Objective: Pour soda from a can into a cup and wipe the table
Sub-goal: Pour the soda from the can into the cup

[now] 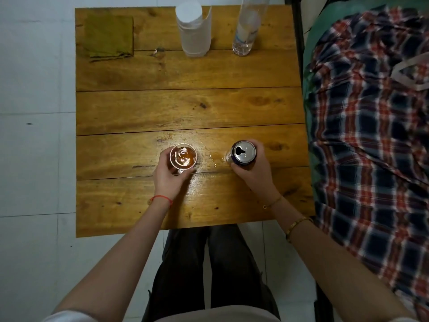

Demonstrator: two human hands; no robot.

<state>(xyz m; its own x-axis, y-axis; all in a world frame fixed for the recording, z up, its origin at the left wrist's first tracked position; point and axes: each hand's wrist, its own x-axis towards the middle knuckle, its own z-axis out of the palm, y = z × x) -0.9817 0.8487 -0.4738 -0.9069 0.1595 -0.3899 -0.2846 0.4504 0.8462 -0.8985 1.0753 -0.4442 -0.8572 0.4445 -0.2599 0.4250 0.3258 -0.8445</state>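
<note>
- Far left at the back of the wooden table (185,108) I see a folded olive-green cloth (109,36) lying flat near the corner; it is well apart from both hands.
- Further right along the back edge stands a white paper-towel roll (193,31), upright; just beside it, to the right, a clear plastic bottle (247,26) stands upright too.
- Nearer to me, my left hand (168,176) grips the clear cup (183,156), fingers and thumb curled round its wall; the cup sits upright on the table and holds amber-brown soda.
- Between cup and can I see a small wet spill (214,158) shining on the wood; a few droplets lie around it.
- My right hand (251,174) grips the soda can (243,152), fingers wrapped round its dark side; the can stands upright, its silver top open toward me; whether its base touches the table I cannot tell.
- Right of the table lies a plaid fabric (371,112) in red, navy and white; a green surface shows beneath its edge.
</note>
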